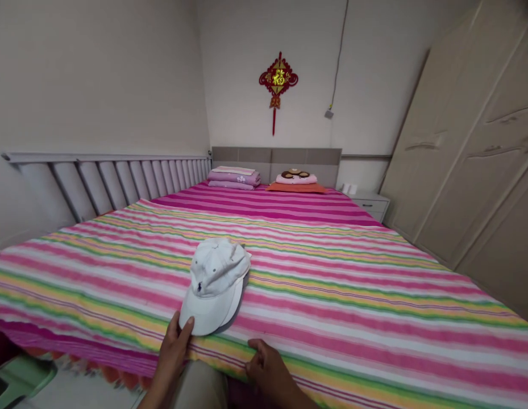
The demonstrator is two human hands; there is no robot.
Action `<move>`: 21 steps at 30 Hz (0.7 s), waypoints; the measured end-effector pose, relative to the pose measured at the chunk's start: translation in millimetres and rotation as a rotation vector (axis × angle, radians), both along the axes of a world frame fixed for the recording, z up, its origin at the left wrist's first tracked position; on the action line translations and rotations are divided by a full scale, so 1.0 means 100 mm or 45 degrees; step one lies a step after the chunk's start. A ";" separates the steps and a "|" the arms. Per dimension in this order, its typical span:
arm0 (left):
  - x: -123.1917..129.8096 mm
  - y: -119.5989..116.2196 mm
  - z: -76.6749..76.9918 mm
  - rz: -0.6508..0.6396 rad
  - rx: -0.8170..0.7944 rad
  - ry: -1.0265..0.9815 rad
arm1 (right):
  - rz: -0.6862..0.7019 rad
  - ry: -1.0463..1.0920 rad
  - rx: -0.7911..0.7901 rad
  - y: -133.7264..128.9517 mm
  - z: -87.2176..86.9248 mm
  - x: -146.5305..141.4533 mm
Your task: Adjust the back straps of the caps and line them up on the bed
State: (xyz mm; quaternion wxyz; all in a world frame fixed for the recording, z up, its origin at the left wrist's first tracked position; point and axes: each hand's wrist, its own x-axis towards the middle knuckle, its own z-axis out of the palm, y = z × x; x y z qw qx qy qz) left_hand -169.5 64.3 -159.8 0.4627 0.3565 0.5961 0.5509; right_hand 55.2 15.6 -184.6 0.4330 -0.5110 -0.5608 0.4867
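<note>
A white cap [216, 272] with a small dark logo lies on the striped bedspread [332, 284], its brim toward me. Under its brim a second white brim [235, 302] sticks out at the right, so caps appear stacked. My left hand [175, 341] grips the left front edge of the brim, thumb on top and fingers beneath. To the right of the cap, near the bed's front edge, my right hand [266, 363] has its fingers curled and apart, with nothing visible in them.
Folded purple bedding [233, 178] and a pink pillow [296, 179] rest by the headboard [306, 158]. A railing [131, 184] runs along the left. A nightstand [370, 204] and wardrobe [451, 159] stand at the right. A green stool [27, 375] is at the lower left.
</note>
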 end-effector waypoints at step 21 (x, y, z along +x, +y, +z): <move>0.68 -0.81 -0.22 -0.300 0.065 0.339 | 0.077 -0.126 -0.162 -0.47 -0.31 0.40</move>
